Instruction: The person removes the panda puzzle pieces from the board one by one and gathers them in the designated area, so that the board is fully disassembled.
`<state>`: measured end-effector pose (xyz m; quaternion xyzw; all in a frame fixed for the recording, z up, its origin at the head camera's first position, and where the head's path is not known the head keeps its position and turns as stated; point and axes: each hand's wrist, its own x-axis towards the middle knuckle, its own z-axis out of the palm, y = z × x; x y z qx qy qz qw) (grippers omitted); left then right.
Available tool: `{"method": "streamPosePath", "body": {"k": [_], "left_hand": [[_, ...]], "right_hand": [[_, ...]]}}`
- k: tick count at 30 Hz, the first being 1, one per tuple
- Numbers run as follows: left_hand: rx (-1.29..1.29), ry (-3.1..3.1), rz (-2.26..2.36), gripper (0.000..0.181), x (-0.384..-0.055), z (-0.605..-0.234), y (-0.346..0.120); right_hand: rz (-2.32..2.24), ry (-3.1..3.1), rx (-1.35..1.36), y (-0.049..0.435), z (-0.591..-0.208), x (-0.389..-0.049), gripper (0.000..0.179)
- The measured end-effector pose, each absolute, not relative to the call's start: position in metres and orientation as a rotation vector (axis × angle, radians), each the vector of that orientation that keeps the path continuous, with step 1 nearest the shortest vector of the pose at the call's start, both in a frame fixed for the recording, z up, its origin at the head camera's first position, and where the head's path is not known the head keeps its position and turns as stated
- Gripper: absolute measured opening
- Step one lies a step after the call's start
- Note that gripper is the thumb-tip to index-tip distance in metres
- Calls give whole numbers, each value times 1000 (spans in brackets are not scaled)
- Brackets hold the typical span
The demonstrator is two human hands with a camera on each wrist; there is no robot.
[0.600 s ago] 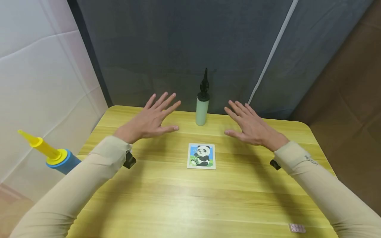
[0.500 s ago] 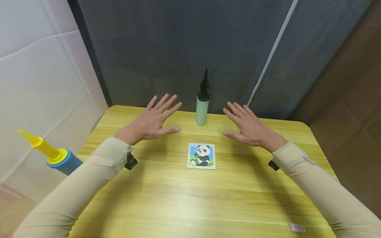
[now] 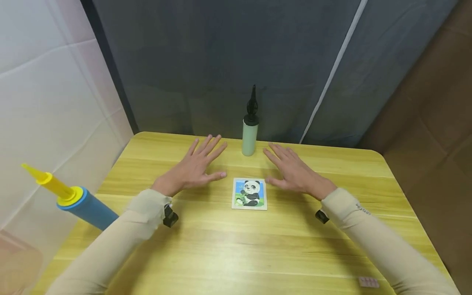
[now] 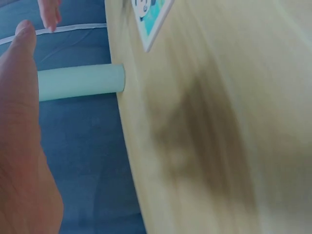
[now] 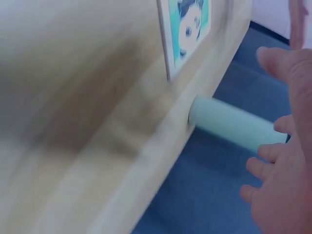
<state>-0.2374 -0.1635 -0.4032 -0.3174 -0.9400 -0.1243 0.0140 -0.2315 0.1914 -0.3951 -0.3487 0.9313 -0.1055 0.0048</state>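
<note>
A square panda picture board [image 3: 249, 194] with a pale border lies flat in the middle of the wooden table. To its left my left hand [image 3: 191, 170] hovers palm down with fingers spread, thumb toward the board. On the other side is my right hand [image 3: 295, 171], fingers extended, its thumb tip right by the board's upper right corner in the head view. Neither hand holds anything. Behind the board stands an upright pale green hand pump [image 3: 249, 139] with a black nozzle. Both wrist views show its green body [image 4: 83, 82] beyond the hand and part of the panda board [image 5: 187, 31].
A blue pump with a yellow top [image 3: 88, 207] leans at the left, partly behind the left sleeve. Near the front right lies a small pink block [image 3: 368, 282], close to the right sleeve [image 3: 383, 241]. A dark curtain [image 3: 206, 65] hangs behind the table [image 3: 236, 254].
Both hands have come down toward the table and inward, nearer to the panda board. More of the blue pump shows beside the left sleeve. The board and green pump have stayed in place.
</note>
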Motion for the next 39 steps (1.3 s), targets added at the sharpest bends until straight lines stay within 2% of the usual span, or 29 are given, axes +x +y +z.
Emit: {"method": "streamPosePath", "body": {"k": [10,23,31,39], "left_hand": [[-963,-2988,-513,96,-224,-427,-155],[-1008,-3071,-581,102,-214,-455,-144],[-1044,-3147,-584,105,-209,-464,-138],[-1051,-3186,-579,107,-207,-471,-136]], "right_hand": [[-442,2836,-1076,166,-423,-221,80],[-509,2818,-1004,137,-438,-218,48],[-586,2776,-963,127,-448,-219,40],[-600,2728,-866,124,-453,-223,41]]}}
